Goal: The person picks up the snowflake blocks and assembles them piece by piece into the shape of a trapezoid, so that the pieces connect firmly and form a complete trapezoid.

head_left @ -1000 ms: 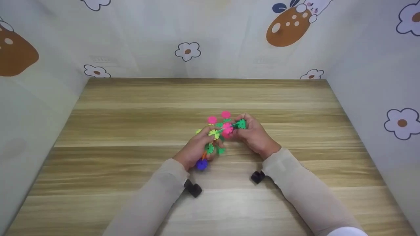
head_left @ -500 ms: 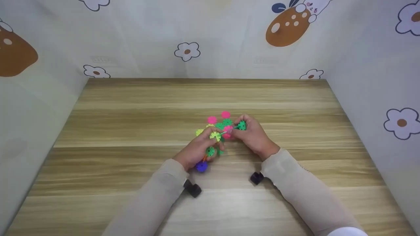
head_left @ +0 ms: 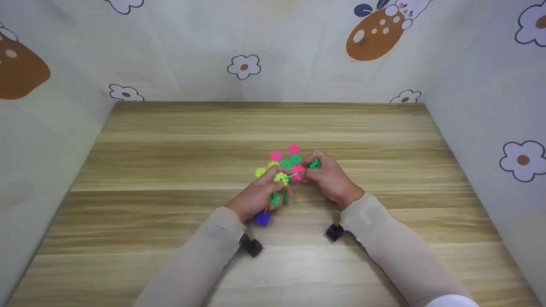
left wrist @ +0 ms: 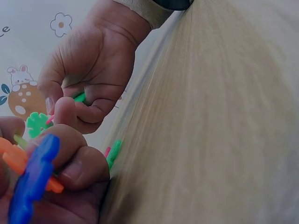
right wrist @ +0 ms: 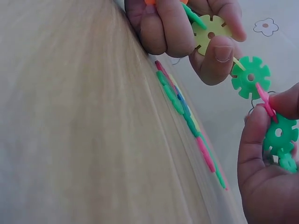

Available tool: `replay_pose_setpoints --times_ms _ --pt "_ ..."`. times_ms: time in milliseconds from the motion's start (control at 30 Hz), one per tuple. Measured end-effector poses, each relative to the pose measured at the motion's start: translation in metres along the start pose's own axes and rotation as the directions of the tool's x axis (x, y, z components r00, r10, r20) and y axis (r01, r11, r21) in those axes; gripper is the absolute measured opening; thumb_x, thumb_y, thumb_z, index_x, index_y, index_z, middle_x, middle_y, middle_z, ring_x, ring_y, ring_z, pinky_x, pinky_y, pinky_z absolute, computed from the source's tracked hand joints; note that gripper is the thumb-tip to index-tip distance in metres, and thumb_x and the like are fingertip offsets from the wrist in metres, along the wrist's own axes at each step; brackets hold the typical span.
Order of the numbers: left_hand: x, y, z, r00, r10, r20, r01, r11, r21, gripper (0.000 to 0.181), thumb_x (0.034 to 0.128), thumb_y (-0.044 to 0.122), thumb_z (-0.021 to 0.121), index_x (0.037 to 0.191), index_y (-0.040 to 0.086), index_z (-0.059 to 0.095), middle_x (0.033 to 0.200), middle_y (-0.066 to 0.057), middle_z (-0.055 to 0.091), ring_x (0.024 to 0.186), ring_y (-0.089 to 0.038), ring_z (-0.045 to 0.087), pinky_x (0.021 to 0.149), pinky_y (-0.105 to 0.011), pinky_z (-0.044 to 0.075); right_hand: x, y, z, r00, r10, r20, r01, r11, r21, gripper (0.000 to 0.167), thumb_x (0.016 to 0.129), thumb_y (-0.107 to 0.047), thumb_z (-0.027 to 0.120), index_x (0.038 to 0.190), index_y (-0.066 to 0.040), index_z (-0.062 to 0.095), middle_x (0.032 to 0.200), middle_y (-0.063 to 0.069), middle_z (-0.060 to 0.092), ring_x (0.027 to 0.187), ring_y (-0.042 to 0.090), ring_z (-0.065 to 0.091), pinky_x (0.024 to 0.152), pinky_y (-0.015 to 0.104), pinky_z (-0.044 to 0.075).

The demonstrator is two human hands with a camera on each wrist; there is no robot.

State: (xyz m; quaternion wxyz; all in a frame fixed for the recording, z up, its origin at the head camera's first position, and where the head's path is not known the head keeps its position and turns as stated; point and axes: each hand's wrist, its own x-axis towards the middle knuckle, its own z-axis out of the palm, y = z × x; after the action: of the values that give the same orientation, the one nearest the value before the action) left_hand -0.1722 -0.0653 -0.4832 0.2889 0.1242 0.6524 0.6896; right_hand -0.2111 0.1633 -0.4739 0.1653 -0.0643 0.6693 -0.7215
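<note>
Both hands hold one chain of slotted snowflake discs above the table. My left hand (head_left: 259,187) pinches a yellow disc (head_left: 281,178) between thumb and finger; its other fingers curl around the chain's near part. A green disc (head_left: 274,198), an orange disc (left wrist: 15,156) and a blue disc (head_left: 262,218) hang by that palm. My right hand (head_left: 337,179) pinches a pink disc (right wrist: 267,101), slotted into a green disc (right wrist: 240,83) that joins the yellow one. More green discs (right wrist: 280,145) trail inside the right hand, partly hidden by its fingers.
Loose-looking discs lie flat on the wooden table (head_left: 179,234) just beyond the hands: pink (head_left: 294,149), green (head_left: 295,158) and yellow (head_left: 260,172). Whether they are joined is partly hidden. Patterned cloth walls (head_left: 192,51) enclose the back and sides.
The held chain has shifted slightly toward me and right, with the yellow, pink and blue discs lower in view. Both hands keep their hold; the right hand has dipped a little.
</note>
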Motion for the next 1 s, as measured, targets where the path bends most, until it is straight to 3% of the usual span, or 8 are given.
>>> replay_pose_setpoints --times_ms 233,433,567,633,800,1000 --pt "0.0003 0.0002 0.0005 1.000 -0.002 -0.007 0.002 1.000 0.013 0.033 0.1102 0.018 0.038 0.142 0.024 0.047 0.107 -0.008 0.066 0.055 -0.008 0.045 0.051 -0.020 0.039 0.0012 0.0008 0.0002 1.000 0.012 0.025 -0.013 1.000 0.022 0.021 0.089 0.011 0.057 0.101 -0.003 0.048 0.110 0.011 0.063 0.088 0.015 0.068 0.080 0.029 0.062" --pt "0.0035 -0.0014 0.0018 1.000 0.010 -0.014 -0.010 0.999 0.032 0.036 0.1070 0.016 0.045 0.143 0.023 0.046 0.110 -0.010 0.070 0.066 -0.016 0.057 0.062 -0.026 0.050 -0.0001 -0.0004 0.0012 0.995 0.037 0.096 -0.039 0.999 0.022 0.021 0.094 0.003 0.062 0.107 -0.007 0.048 0.112 0.010 0.065 0.085 0.015 0.068 0.078 0.028 0.060" --pt "0.0042 -0.0025 0.0011 1.000 0.007 -0.027 -0.007 1.000 0.017 0.042 0.1038 0.013 0.048 0.145 0.020 0.050 0.110 -0.008 0.070 0.068 -0.017 0.058 0.064 -0.027 0.052 -0.0012 -0.0030 0.0045 0.988 0.069 0.136 -0.073 0.997 0.023 0.014 0.098 -0.001 0.050 0.110 -0.008 0.048 0.097 0.005 0.066 0.080 0.016 0.065 0.076 0.029 0.058" --pt "0.0042 -0.0028 0.0010 0.999 0.010 -0.038 -0.009 1.000 0.008 0.040 0.1057 0.014 0.051 0.146 0.018 0.053 0.110 -0.007 0.070 0.068 -0.015 0.057 0.065 -0.026 0.051 -0.0016 -0.0039 0.0058 0.987 0.087 0.137 -0.093 0.995 0.036 0.019 0.096 -0.001 0.043 0.113 -0.006 0.047 0.091 0.004 0.063 0.078 0.017 0.063 0.075 0.029 0.057" --pt "0.0034 -0.0042 0.0010 0.997 0.034 -0.066 -0.034 0.999 0.006 0.039 0.1086 0.020 0.060 0.148 0.019 0.055 0.106 -0.006 0.071 0.065 -0.012 0.052 0.063 -0.024 0.048 -0.0022 -0.0052 0.0083 0.988 0.064 0.143 -0.072 0.996 0.055 0.029 0.096 0.003 0.037 0.125 0.002 0.042 0.100 0.007 0.056 0.083 0.019 0.059 0.077 0.029 0.057" --pt "0.0049 -0.0051 0.0018 0.997 0.033 -0.073 -0.035 0.999 -0.025 0.044 0.1080 0.015 0.058 0.151 0.019 0.054 0.106 -0.004 0.070 0.064 -0.010 0.050 0.061 -0.022 0.046 -0.0011 -0.0031 0.0069 0.994 0.032 0.101 -0.040 0.996 0.082 0.022 0.105 0.004 0.044 0.127 0.002 0.044 0.112 0.007 0.060 0.087 0.017 0.064 0.082 0.030 0.060"
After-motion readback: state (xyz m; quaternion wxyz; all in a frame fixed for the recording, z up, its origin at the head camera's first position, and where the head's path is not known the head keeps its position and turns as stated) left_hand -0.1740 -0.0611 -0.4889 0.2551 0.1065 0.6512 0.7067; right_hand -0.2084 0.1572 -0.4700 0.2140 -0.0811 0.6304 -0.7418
